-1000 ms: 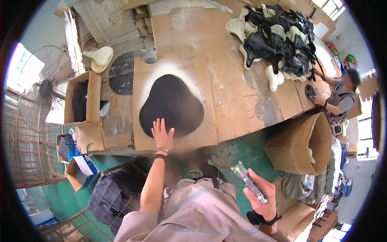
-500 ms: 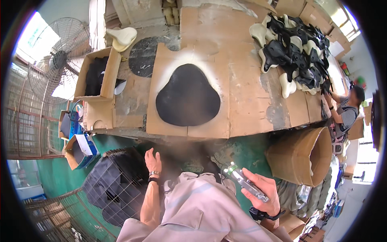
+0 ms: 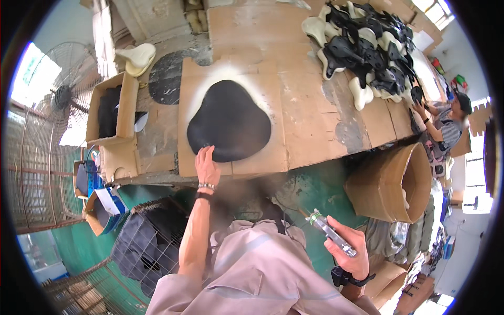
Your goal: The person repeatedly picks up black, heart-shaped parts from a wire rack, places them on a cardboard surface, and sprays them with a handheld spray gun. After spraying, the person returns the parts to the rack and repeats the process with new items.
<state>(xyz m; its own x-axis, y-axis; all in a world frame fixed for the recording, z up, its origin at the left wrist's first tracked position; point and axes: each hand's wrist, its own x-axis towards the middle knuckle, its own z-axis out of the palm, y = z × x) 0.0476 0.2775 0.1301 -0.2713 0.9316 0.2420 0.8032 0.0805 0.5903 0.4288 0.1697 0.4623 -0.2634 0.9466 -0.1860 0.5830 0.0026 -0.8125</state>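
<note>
A black, rounded, saddle-shaped cover piece lies flat on a cardboard sheet, with a white, powdery-looking border on the cardboard around its far side. My left hand reaches up to the near left edge of this piece. Its fingers are stretched out, and their tips touch or rest just over the edge. Lower right, off the table's front edge, my right hand is wrapped around a silver spray gun with a green-and-clear front end and a thin brassy tip. The gun points forward and left.
Black and cream bicycle saddle parts are heaped at the far right, beside a co-worker. A cardboard box with dark pieces and cream saddles stand left. A wire basket of dark pieces and a large carton flank me.
My left hand has risen from beside the basket to the black piece's near edge. The view has shifted to the right. My right hand still grips the spray gun.
</note>
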